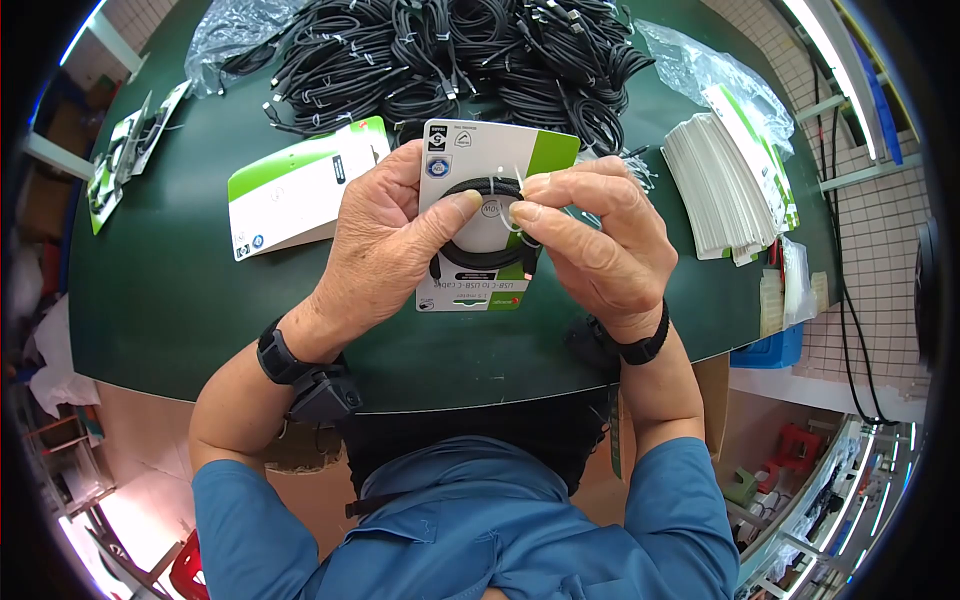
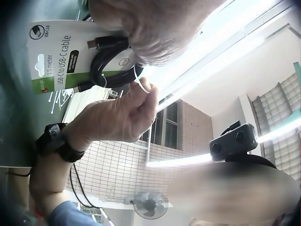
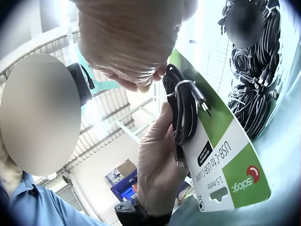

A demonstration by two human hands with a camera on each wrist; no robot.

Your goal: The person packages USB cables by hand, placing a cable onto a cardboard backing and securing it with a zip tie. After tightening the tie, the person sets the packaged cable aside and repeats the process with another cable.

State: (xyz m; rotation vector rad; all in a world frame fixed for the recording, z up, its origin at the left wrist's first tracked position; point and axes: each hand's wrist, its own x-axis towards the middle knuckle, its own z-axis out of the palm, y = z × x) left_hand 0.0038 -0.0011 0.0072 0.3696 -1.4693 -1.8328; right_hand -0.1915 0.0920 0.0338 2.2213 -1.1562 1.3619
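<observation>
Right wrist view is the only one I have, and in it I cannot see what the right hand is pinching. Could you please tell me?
Observer: In the left wrist view, the right hand pinches a thin white tie between thumb and finger.
Operator: Thank you. And is there any stack of cards on the table, outside my picture?
Observer: Yes, the head view shows a stack of cards on the green table, to the right of both hands.

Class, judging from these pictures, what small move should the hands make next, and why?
Probably the right hand should draw the white tie snug: its fingertips pinch it, and it bows loosely off the black cable coil, which the left hand's thumb presses against the card.
</observation>
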